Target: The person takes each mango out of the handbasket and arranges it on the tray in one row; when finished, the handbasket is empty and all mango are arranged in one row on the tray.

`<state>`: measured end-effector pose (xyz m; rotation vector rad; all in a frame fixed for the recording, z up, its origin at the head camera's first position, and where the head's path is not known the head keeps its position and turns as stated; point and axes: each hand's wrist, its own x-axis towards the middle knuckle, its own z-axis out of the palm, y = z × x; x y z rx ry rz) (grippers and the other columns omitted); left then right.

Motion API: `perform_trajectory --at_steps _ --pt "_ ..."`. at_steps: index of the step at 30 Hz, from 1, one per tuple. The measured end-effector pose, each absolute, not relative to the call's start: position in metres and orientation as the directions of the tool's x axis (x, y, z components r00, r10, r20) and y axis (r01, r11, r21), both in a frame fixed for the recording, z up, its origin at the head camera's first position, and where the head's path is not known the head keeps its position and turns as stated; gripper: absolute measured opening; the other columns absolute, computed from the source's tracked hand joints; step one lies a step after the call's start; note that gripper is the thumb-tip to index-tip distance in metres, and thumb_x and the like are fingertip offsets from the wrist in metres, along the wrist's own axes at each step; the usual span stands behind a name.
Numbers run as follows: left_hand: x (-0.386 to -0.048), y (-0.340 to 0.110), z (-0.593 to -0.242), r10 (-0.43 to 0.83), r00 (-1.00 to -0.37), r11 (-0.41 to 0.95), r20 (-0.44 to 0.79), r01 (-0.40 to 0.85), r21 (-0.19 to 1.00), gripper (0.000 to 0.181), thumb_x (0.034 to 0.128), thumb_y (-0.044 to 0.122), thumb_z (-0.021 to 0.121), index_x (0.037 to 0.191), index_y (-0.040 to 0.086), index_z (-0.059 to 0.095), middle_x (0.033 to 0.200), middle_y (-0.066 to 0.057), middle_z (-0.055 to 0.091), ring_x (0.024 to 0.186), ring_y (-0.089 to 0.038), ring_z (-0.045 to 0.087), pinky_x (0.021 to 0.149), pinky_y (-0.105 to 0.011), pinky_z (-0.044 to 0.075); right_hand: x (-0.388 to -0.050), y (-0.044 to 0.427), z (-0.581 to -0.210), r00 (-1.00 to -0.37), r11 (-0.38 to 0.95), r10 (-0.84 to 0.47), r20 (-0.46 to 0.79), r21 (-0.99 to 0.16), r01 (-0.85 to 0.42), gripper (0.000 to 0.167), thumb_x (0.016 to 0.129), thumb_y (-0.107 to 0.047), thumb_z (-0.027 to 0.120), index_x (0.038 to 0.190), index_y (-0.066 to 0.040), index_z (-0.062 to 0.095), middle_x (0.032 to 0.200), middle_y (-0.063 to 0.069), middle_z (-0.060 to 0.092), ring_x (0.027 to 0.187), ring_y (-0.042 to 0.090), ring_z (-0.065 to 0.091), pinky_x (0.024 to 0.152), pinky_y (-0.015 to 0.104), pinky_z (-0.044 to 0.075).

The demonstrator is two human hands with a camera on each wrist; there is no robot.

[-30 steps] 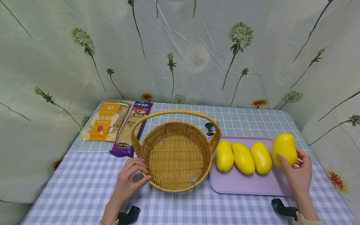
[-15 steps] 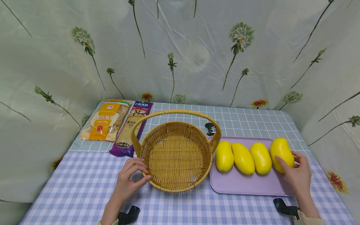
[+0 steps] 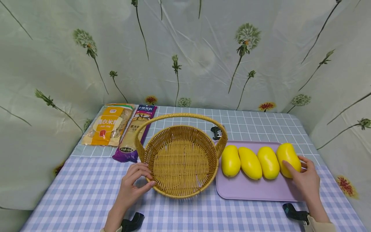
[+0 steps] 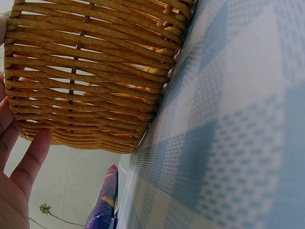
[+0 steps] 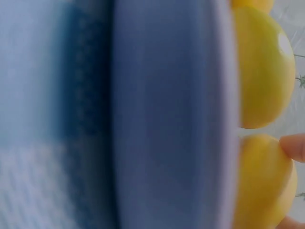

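Observation:
A round wicker basket with a tall arched handle stands on the table, its inside bare. My left hand holds its rim at the near left; in the left wrist view the hand is against the woven side of the basket. At the right, my right hand grips a yellow mango, thumb on its near left side and fingers on its right. That mango rests at the right of the lilac tray. In the right wrist view, the tray's edge hides part of the mango.
Three more mangoes lie side by side on the tray. Behind the basket's left side are an orange food bag and a purple pasta pack. A small black object sits behind the basket's right side. A patterned curtain surrounds the table.
My right hand has lowered the mango to the tray and shifted it slightly left, beside the other mangoes. The left hand and the basket have stayed where they were.

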<state>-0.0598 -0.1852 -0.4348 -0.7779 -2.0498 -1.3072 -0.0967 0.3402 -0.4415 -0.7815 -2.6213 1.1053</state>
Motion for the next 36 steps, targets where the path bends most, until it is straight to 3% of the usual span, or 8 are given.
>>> perform_trajectory --at_steps 5,10,19,24,30,36 --pt "-0.0591 -0.1852 -0.4348 0.161 -0.664 0.354 0.73 0.729 0.586 0.019 0.0746 0.012 0.081 0.076 0.007 0.062 0.09 -0.005 0.062 0.093 -0.035 0.054 0.095 -0.026 0.038 -0.0973 0.3409 -0.4394 -0.853 0.602 0.519 -0.052 -0.687 0.407 0.074 0.089 -0.044 0.06 0.14 0.004 0.034 0.127 0.032 0.042 0.106 0.043 0.044 0.065 0.03 0.038" --pt "-0.0587 -0.1852 -0.4342 0.162 -0.666 0.358 0.728 0.727 0.585 0.019 0.0737 0.011 0.081 0.076 0.006 0.062 0.09 -0.007 0.062 0.095 -0.031 0.054 0.095 -0.026 0.038 -0.0976 0.3425 -0.4365 -0.872 0.624 0.479 -0.104 -0.658 0.422 0.078 0.091 -0.047 0.056 0.142 0.006 0.029 0.13 0.034 0.038 0.108 0.045 0.042 0.057 0.023 0.04" --pt "-0.0585 -0.1852 -0.4339 0.163 -0.674 0.364 0.721 0.72 0.591 0.02 0.071 0.007 0.082 0.076 0.006 0.062 0.091 -0.006 0.062 0.094 -0.033 0.054 0.095 -0.026 0.038 -0.0976 0.3453 -0.4374 -0.911 0.679 0.403 -0.087 -0.639 0.362 0.077 0.093 -0.045 0.052 0.139 0.012 0.029 0.126 0.036 0.037 0.103 0.048 0.041 0.071 0.042 0.043" --pt "-0.0583 -0.1852 -0.4337 0.161 -0.672 0.363 0.723 0.721 0.59 0.02 0.0708 0.007 0.082 0.076 0.006 0.062 0.091 -0.006 0.062 0.095 -0.03 0.054 0.095 -0.026 0.039 -0.0974 0.3461 -0.4368 -0.92 0.697 0.378 -0.1 -0.624 0.354 0.078 0.094 -0.047 0.049 0.139 0.013 0.028 0.126 0.037 0.036 0.103 0.048 0.04 0.074 0.046 0.043" --pt "-0.0587 -0.1851 -0.4343 0.164 -0.668 0.357 0.726 0.726 0.587 0.02 0.0704 0.006 0.082 0.077 0.007 0.062 0.091 -0.005 0.062 0.095 -0.031 0.054 0.095 -0.026 0.039 -0.0957 0.3464 -0.4363 -0.926 0.713 0.367 -0.092 -0.612 0.343 0.077 0.095 -0.047 0.048 0.138 0.014 0.029 0.124 0.036 0.037 0.1 0.046 0.041 0.069 0.04 0.041" --pt "-0.06 -0.1853 -0.4356 0.165 -0.656 0.35 0.736 0.737 0.578 0.019 0.0752 0.013 0.08 0.077 0.007 0.063 0.09 -0.005 0.062 0.099 -0.024 0.055 0.095 -0.027 0.039 -0.0969 0.3459 -0.4359 -0.926 0.712 0.361 -0.108 -0.61 0.349 0.078 0.096 -0.048 0.045 0.138 0.015 0.027 0.124 0.038 0.031 0.102 0.048 0.037 0.078 0.054 0.04"
